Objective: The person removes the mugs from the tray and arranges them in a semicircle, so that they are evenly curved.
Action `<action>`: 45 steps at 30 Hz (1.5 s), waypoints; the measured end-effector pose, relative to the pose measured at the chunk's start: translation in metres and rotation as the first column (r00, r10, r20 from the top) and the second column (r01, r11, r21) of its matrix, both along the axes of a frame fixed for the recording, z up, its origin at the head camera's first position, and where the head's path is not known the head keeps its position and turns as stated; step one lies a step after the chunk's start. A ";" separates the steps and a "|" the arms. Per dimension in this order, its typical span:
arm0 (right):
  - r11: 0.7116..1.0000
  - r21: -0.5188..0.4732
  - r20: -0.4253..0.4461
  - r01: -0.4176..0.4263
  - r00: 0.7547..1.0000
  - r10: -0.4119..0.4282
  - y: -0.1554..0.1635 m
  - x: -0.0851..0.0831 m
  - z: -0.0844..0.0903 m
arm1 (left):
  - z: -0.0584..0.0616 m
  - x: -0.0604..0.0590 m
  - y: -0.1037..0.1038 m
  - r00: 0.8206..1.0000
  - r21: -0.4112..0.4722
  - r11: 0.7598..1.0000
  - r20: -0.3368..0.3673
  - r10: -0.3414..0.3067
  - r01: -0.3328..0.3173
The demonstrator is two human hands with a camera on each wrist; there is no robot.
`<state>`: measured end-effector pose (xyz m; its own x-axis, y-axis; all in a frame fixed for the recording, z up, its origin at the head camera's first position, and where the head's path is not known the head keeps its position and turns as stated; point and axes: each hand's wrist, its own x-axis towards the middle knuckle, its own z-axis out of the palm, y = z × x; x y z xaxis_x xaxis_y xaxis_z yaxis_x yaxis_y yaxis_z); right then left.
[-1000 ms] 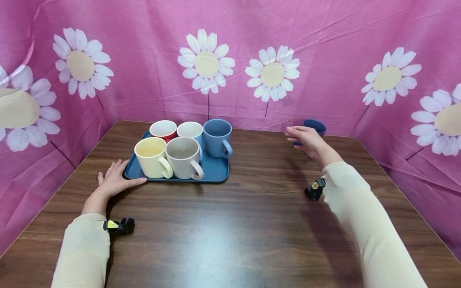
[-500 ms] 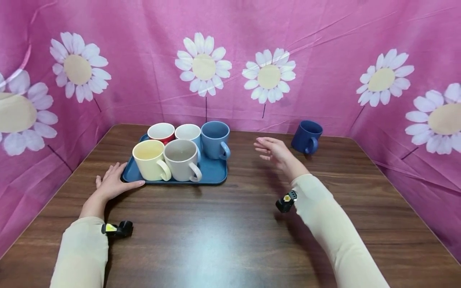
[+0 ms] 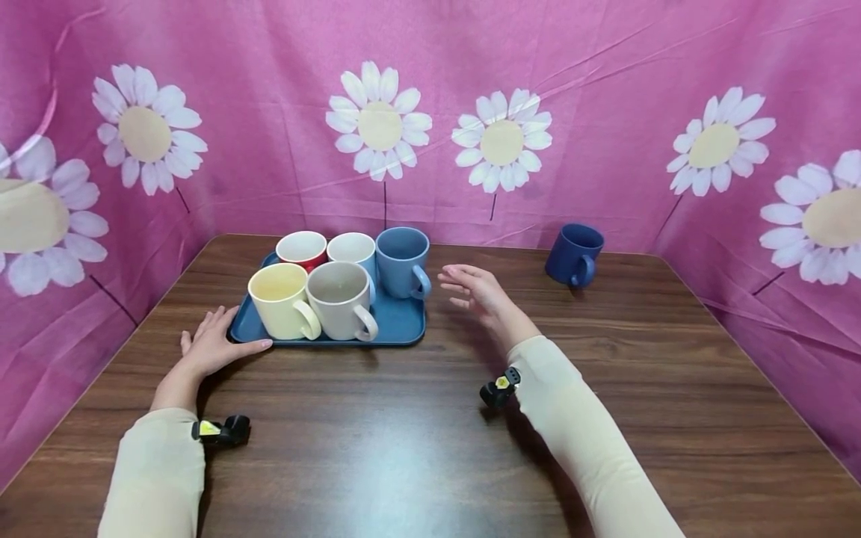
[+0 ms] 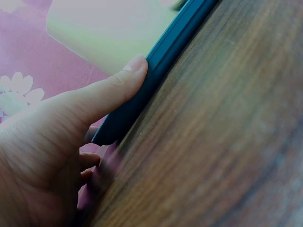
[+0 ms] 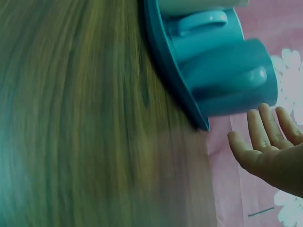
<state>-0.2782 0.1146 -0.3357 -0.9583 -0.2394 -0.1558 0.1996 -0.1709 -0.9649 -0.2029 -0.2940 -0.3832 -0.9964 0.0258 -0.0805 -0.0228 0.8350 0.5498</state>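
A blue tray (image 3: pixel 397 320) carries several mugs at the left of the table. In its front row are a yellow mug (image 3: pixel 281 302) and a grey mug (image 3: pixel 339 302). Behind them stand a red mug (image 3: pixel 303 248) with a white inside, a light blue mug (image 3: pixel 353 246) and a blue mug (image 3: pixel 401 261). My left hand (image 3: pixel 214 345) spans the tray's front left corner, its thumb (image 4: pixel 118 87) against the front rim. Just right of the blue mug, my right hand (image 3: pixel 484 295) is raised with extended fingers and holds nothing.
A dark blue mug (image 3: pixel 572 255) stands at the back right, handle towards the front. Behind the wooden table (image 3: pixel 417 418) hangs a pink cloth (image 3: pixel 269 149) printed with white flowers. Black wrist cameras sit on both sleeves.
My right hand has moved left, away from the dark blue mug to beside the tray, slowing in the last half second. The left hand, tray and mugs stay as they were.
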 end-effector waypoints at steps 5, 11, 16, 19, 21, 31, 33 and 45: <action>1.000 0.013 0.029 -0.007 1.000 0.006 -0.014 0.008 0.003 | -0.001 -0.001 0.001 1.000 0.006 1.000 -0.002 -0.001 0.001; 0.999 0.003 0.074 0.037 0.997 -0.037 -0.024 0.005 0.000 | -0.002 -0.001 0.001 1.000 0.005 1.000 -0.003 0.006 -0.006; 0.999 0.011 0.067 0.031 0.997 -0.031 -0.031 -0.001 -0.001 | -0.001 -0.001 0.001 1.000 0.004 1.000 0.004 0.010 -0.010; 0.999 0.039 0.061 0.021 0.998 -0.024 -0.037 -0.004 -0.001 | -0.001 -0.001 0.001 1.000 0.005 1.000 0.006 0.013 -0.013; 0.997 0.080 0.062 0.020 0.998 -0.025 -0.042 -0.005 0.000 | -0.001 0.000 0.001 1.000 0.006 1.000 0.005 0.015 -0.015; 0.971 0.235 0.098 0.037 0.993 -0.062 -0.056 -0.010 0.006 | 0.000 0.000 0.001 1.000 0.002 1.000 0.006 0.019 -0.019; 0.973 0.229 0.124 0.042 0.990 -0.072 -0.059 -0.011 0.007 | 0.000 0.000 0.001 1.000 0.003 1.000 0.004 0.020 -0.020; 0.977 0.159 0.258 0.139 0.950 -0.177 -0.066 -0.015 0.012 | 0.001 0.000 -0.001 1.000 0.009 1.000 0.007 0.020 -0.020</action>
<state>-0.2936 0.0486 -0.3240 -0.8998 -0.0462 -0.4339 0.4364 -0.0910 -0.8951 -0.2026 -0.2948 -0.3826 -0.9961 0.0067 -0.0875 -0.0434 0.8294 0.5570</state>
